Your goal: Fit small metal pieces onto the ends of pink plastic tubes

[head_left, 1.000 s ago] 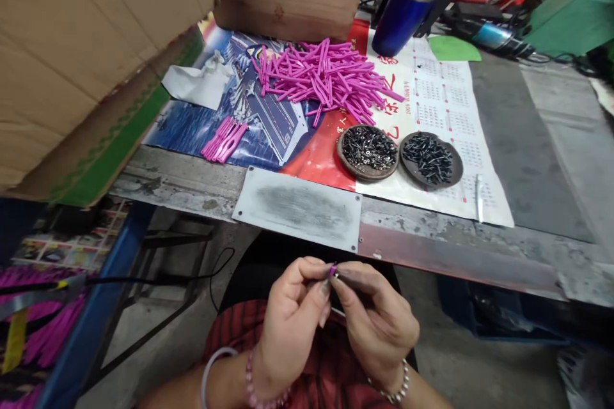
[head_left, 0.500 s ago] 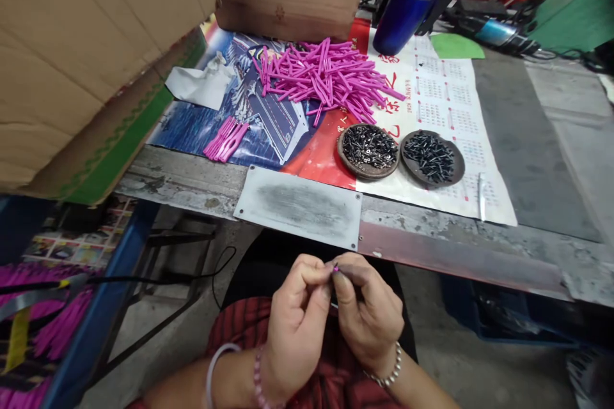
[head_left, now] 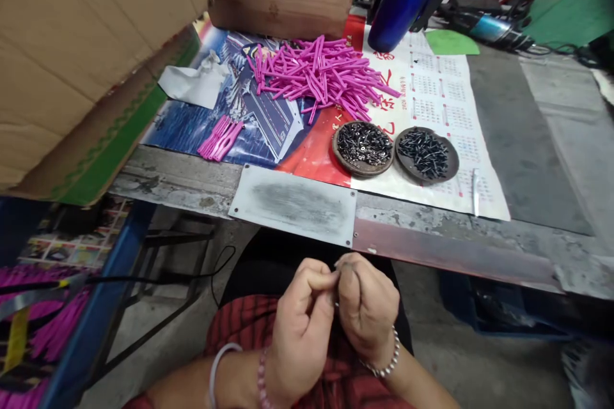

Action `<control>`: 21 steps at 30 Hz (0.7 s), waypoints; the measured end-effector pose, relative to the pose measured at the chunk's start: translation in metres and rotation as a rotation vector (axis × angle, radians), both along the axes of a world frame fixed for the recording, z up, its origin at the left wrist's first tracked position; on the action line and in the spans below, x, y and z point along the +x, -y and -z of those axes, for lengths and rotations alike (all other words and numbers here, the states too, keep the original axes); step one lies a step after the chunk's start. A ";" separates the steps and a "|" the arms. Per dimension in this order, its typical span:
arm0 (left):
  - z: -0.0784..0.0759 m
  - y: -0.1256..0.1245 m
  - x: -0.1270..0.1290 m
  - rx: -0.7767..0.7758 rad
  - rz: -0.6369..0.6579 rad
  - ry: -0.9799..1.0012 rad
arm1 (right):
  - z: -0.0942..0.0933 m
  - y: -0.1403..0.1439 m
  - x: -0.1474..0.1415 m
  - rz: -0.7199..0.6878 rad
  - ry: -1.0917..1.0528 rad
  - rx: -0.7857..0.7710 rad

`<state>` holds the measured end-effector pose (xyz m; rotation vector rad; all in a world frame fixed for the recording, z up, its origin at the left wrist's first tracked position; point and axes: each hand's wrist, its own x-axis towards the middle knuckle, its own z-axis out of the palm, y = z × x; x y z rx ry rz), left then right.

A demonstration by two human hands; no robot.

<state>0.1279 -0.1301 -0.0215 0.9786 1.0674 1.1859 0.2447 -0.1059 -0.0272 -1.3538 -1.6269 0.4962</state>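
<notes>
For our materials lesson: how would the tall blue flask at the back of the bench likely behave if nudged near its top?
The blue flask stands upright, tall and narrow, so it would probably tip rather than slide. Its glossy, seemingly metal wall may feel slippery and stiff. Once down, its round body could roll.

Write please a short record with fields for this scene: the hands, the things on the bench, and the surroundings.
left hand: fingers pinched against the right hand, above the lap; what it holds is hidden
right hand: fingertips meet the left hand; any held piece is too small to tell
pink plastic pieces: loose pile on the poster
small pink bundle: lies apart, left of the pile
left dish: shiny dark small parts
right dish: black screws
blue flask: upright behind the pile
cardboard box: at the left
</notes>
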 end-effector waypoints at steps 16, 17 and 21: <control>-0.004 -0.002 -0.006 -0.066 -0.012 0.003 | -0.005 0.000 0.002 -0.214 -0.201 -0.294; -0.004 -0.002 -0.006 -0.081 -0.009 0.019 | -0.005 0.000 0.002 -0.238 -0.228 -0.339; -0.004 -0.001 -0.006 -0.065 -0.002 0.030 | -0.005 0.000 0.000 -0.216 -0.259 -0.337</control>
